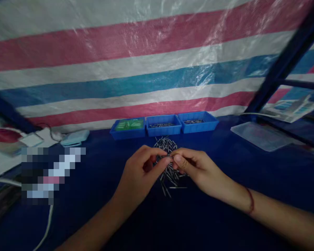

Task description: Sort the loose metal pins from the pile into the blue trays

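Woven plastic sheeting, crinkled and glossy, hangs across the top of the frame in white, pink-red and blue stripes. Below it spreads a smooth, dark blue tabletop. At centre, three rectangular, ribbed blue trays stand in a row: the left tray holds something green and shiny, while the middle tray and the right tray hold slim metal pieces. Nearer, in the middle of the frame, a loose pile of slender silvery rods fans out in many directions under my hands.

Just above the pile, a small dark metal piece sits between my fingertips. Its long axis seems to run left to right; I cannot tell which end is which. My right hand pinches it between thumb and index finger. My left hand meets it from the left, thumb just beneath, index just above; whether those fingers grip, I cannot tell.
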Tool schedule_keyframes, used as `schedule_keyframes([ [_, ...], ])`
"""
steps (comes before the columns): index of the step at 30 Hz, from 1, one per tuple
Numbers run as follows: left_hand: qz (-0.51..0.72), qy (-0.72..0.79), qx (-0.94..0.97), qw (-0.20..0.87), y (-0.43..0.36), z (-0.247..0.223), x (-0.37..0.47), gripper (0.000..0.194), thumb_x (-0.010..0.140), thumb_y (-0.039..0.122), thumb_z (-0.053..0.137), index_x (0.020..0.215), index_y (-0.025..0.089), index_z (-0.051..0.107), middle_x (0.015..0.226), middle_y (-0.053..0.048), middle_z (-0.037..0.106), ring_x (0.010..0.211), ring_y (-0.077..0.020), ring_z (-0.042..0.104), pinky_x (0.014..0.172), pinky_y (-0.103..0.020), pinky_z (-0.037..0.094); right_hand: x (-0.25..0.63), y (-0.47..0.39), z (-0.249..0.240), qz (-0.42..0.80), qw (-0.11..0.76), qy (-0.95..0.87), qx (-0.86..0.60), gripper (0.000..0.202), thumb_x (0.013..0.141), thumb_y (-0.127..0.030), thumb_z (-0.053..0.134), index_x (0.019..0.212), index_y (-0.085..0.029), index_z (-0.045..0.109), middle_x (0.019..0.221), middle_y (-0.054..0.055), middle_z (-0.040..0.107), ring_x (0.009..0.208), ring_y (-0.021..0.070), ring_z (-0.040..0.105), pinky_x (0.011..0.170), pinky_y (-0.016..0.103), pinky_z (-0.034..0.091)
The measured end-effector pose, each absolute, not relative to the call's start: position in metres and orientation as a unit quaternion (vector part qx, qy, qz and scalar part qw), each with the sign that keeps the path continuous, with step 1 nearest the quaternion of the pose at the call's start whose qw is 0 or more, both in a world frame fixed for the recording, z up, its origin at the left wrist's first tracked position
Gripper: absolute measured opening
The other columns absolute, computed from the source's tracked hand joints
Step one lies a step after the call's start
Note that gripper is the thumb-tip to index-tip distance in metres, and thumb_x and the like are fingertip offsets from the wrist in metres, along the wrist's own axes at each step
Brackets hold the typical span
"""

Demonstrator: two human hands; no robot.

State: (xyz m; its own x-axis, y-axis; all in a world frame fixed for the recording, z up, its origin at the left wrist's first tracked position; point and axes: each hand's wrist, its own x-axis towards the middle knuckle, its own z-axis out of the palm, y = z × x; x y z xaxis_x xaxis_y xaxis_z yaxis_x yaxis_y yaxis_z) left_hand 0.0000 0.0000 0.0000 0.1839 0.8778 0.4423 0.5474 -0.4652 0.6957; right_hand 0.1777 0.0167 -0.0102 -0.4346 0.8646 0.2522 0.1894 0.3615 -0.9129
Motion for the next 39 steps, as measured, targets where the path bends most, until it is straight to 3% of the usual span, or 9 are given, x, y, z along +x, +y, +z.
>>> schedule_keyframes([
  [7,0.425,0.48,0.741,0.2,0.0018,-0.0017,0.0019,0.008,0.081,0.028,0.06,0.083,0.022,0.065,0.068,0.004,0.051,0.055,-0.0086,0.046,0.05,-0.02,0.037,0.1781,0.0136,-0.0119,0.426,0.415,-0.723,-0.353,0.024,0.089,-0.034,0.047,0.08,-0.017,0.061,0.073,0.002,0.06,0.067,0.0119,0.053,0.061,0.024,0.041],
  [13,0.43,0.474,0.741,0.204,0.0024,-0.0021,0.0008,0.008,0.082,0.025,0.059,0.082,0.021,0.066,0.067,0.003,0.05,0.056,-0.0084,0.046,0.05,-0.019,0.036,0.175,0.0148,-0.0113,0.47,0.39,-0.709,-0.353,0.023,0.088,-0.035,0.049,0.089,-0.016,0.062,0.073,0.001,0.057,0.062,0.0108,0.049,0.056,0.024,0.039],
  [39,0.434,0.463,0.748,0.195,0.0047,-0.0048,0.0017,0.006,0.081,0.023,0.06,0.084,0.022,0.065,0.068,0.003,0.048,0.056,-0.009,0.046,0.05,-0.02,0.036,0.1728,0.0165,-0.0162,0.501,0.422,-0.673,-0.345,0.016,0.084,-0.033,0.054,0.085,-0.017,0.058,0.071,-0.001,0.054,0.061,0.0099,0.046,0.055,0.025,0.036],
])
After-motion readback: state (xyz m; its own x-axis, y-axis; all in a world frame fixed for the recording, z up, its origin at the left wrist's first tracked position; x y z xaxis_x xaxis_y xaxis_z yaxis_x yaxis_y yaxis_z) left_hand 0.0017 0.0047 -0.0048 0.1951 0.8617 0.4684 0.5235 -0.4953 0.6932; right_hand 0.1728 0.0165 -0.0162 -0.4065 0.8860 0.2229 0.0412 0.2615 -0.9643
